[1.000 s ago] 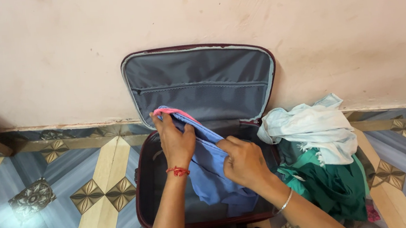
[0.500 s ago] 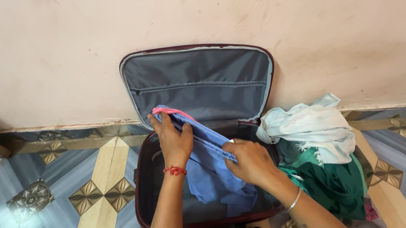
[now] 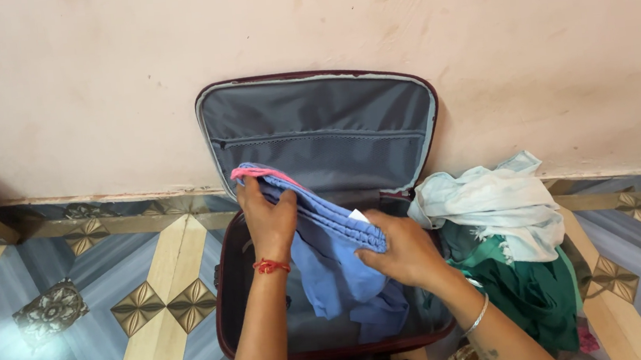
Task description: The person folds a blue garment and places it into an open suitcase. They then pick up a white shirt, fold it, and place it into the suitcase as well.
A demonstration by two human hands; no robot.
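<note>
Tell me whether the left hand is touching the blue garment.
Touching. The head view shows the left hand gripping the blue garment at its pink-edged end, fingers curled over the fabric.

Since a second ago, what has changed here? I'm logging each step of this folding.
The right hand slid a little rightward along the waistband of the blue garment, keeping its pinch. The left hand still grips the pink-edged end. The open suitcase, the pale cloth and the green clothes beside it stayed put.
</note>
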